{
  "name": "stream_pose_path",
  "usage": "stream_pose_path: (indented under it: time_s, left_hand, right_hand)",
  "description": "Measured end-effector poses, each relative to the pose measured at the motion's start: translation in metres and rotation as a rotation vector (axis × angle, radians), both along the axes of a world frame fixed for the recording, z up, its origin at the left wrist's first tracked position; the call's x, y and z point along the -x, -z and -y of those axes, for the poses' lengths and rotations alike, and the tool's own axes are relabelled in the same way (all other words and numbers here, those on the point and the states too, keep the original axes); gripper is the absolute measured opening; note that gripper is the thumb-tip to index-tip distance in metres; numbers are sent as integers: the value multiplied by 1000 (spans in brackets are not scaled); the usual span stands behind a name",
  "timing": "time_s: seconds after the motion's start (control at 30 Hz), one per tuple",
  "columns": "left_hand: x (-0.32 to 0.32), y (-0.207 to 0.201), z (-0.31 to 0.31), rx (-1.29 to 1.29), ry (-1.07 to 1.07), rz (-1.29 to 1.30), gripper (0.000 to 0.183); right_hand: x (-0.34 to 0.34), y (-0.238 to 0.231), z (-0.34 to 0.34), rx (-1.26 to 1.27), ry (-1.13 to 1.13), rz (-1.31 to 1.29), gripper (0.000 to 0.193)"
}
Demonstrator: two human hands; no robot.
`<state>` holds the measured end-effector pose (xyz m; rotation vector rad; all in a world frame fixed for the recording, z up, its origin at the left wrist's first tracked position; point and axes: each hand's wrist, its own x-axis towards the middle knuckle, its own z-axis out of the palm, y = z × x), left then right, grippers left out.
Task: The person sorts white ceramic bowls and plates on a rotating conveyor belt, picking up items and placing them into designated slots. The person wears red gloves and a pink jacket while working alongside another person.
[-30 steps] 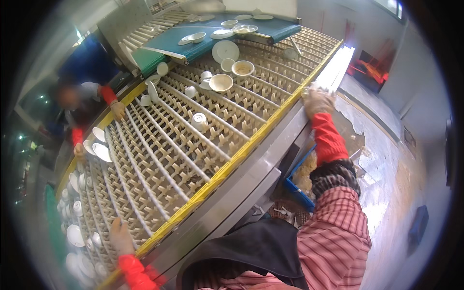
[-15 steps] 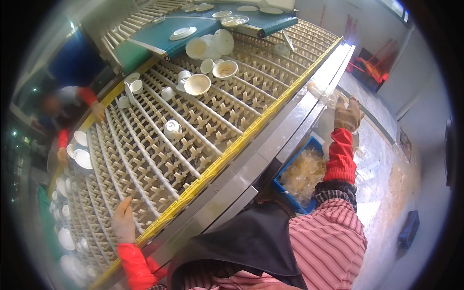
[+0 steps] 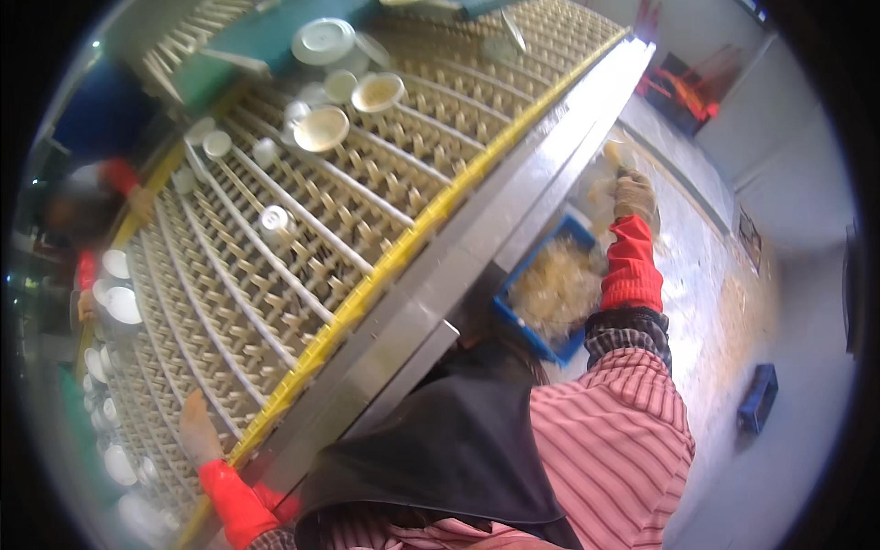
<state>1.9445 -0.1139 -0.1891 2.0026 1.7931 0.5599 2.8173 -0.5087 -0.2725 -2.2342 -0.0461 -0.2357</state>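
My left hand, in a pale glove, rests by the yellow edge of a slatted conveyor, fingers stretched out and nothing in them. On the right, my gloved right hand reaches out beyond a blue crate, its fingers closed. A pale, see-through mass shows just beside and beyond it; what exactly I grip is unclear. Crumpled, yellowish see-through material fills the crate. White bowls, a white cup and plates sit on the conveyor's pegs.
A steel rail runs along the conveyor's near side. Across it a person in red sleeves works beside stacked white dishes. A green belt lies at the far end. On the wet floor at right stands a small blue bin.
My view has shifted, moving the scene left and upward. My right hand has come nearer the crate, and the see-through mass has left the steel rail. My left hand stays at the conveyor edge.
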Motion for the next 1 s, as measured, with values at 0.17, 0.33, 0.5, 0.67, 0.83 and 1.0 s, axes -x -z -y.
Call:
stream_pose_path:
  time_s: [0.17, 0.33, 0.5, 0.67, 0.83, 1.0]
  left_hand:
    - [0, -2, -3, 13, -20, -115, 46]
    - [-25, -5, 1, 31, -71, -125, 49]
    - [-27, 2, 2, -74, -119, -95, 49]
    - [-67, -9, 4, -205, -67, -132, 39]
    - [-72, -11, 7, -241, -90, -34, 33]
    - [-94, -18, 15, -214, -167, 10, 33]
  right_hand:
    - [28, 54, 93, 387, 118, -261, 80]
    - [18, 40, 112, 148, 160, 73, 70]
    - [43, -64, -37, -5, -242, 454, 58]
    - [103, -136, -219, 267, -813, 673, 95]
    - [123, -111, -368, 706, -978, 670, 91]
    - [76, -32, -441, 837, -843, 743, 47]
